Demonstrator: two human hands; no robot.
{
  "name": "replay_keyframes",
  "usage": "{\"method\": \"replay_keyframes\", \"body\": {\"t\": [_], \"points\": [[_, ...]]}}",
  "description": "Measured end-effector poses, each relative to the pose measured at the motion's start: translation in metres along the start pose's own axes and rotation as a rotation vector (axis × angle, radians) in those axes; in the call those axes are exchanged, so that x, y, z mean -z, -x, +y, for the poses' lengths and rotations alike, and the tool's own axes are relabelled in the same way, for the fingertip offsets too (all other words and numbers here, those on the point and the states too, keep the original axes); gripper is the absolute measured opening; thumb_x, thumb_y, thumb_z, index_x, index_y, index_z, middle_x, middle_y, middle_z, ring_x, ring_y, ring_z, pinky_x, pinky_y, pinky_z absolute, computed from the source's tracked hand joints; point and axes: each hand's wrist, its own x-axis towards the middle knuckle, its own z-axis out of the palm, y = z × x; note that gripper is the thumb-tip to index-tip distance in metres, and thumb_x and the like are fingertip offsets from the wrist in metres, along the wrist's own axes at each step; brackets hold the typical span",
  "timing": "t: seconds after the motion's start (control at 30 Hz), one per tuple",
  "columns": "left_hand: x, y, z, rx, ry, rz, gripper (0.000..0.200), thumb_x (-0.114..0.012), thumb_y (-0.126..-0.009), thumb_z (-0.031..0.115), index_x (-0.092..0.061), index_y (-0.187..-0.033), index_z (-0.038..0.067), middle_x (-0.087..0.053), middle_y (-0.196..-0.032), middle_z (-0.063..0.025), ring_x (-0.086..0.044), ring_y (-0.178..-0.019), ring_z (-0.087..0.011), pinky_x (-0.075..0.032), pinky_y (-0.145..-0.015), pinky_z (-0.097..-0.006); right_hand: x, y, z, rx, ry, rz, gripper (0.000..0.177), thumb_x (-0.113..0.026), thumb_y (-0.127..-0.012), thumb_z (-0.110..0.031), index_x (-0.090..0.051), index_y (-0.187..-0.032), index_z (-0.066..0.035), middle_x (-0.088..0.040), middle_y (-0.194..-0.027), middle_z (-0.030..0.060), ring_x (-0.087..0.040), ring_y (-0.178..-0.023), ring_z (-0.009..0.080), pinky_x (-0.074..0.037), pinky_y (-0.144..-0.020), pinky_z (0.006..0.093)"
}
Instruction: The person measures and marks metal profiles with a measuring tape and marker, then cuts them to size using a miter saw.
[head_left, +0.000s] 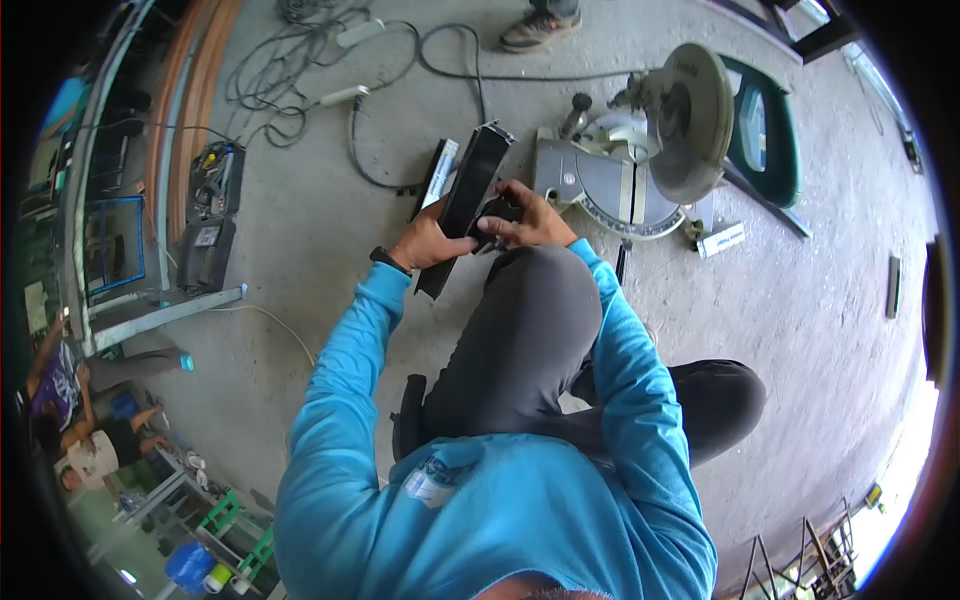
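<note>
My left hand [425, 240] is closed around a black metal profile [473, 185], which is held at a slant above the floor in front of my raised knee. On the profile's right side, my right hand [533, 218] has its fingers curled on a small dark object [500, 210] close against the profile. Its kind is hard to make out, partly covered by my fingers. Just beyond my left hand, a dark piece with a white and blue label [440, 172] lies on the floor, partly hidden by the profile.
A miter saw [690, 125] stands on the floor at the right. Tangled cables [275, 85] lie at the upper left, near an open toolbox [212, 215]. A shoe [540, 30] of another person shows at the top. Other people sit at the lower left beside metal frames.
</note>
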Motion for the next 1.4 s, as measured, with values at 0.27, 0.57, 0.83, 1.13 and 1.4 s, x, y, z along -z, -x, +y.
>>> {"method": "replay_keyframes", "body": {"t": [0.27,0.57,0.83,1.13,1.4], "points": [[0.046,0.065,0.131,-0.421,-0.366,0.321,0.051,-0.087,-0.079,0.03,-0.052,-0.109,0.006,-0.065,-0.08,-0.0147,-0.068,-0.075,-0.0415,-0.054,-0.069,-0.0461,0.03,0.087,-0.089,0.082,-0.368,0.523,0.046,-0.087,-0.086,-0.02,-0.058,-0.116,0.0,-0.07,-0.1,0.0082,-0.07,-0.087,0.0142,-0.059,-0.07,0.0302],[0.013,0.088,0.199,-0.703,-0.613,0.295,0.06,-0.094,-0.069,0.045,-0.054,-0.095,0.008,-0.062,-0.074,-0.0088,-0.066,-0.065,-0.0323,-0.052,-0.056,-0.0435,0.006,0.211,-0.153,0.275,-1.133,0.547,0.04,-0.065,-0.102,-0.048,-0.065,-0.116,-0.011,-0.07,-0.098,0.0044,-0.058,-0.076,0.0123,-0.046,-0.063,0.0273],[-0.022,0.099,0.248,-0.917,-0.847,0.166,0.073,-0.097,-0.058,0.051,-0.057,-0.096,0.004,-0.059,-0.086,-0.0104,-0.064,-0.074,-0.0341,-0.053,-0.067,-0.0418,-0.029,0.239,-0.147,0.673,-0.692,0.605,0.053,-0.061,-0.107,-0.031,-0.049,-0.149,-0.002,-0.061,-0.138,0.0065,-0.058,-0.125,0.0151,-0.044,-0.108,0.0321],[-0.039,0.093,0.241,-1.03,-0.841,0.026,0.071,-0.097,-0.054,0.047,-0.064,-0.099,0.003,-0.069,-0.091,-0.0111,-0.069,-0.079,-0.0325,-0.056,-0.07,-0.0417,0.022,0.315,-0.129,0.407,-0.332,0.276,0.062,-0.071,-0.099,-0.008,-0.043,-0.154,-0.001,-0.059,-0.145,0.0128,-0.058,-0.129,0.0194,-0.046,-0.11,0.0374],[-0.059,0.088,0.247,-1.074,-0.666,-0.252,0.063,-0.094,-0.06,0.037,-0.062,-0.104,0.006,-0.068,-0.096,-0.0108,-0.068,-0.083,-0.0347,-0.053,-0.074,-0.0476,0.047,0.346,-0.112,0.495,-0.141,0.176,0.063,-0.074,-0.093,-0.003,-0.049,-0.151,-0.004,-0.059,-0.145,0.0198,-0.058,-0.134,0.0319,-0.045,-0.114,0.0441]]}}
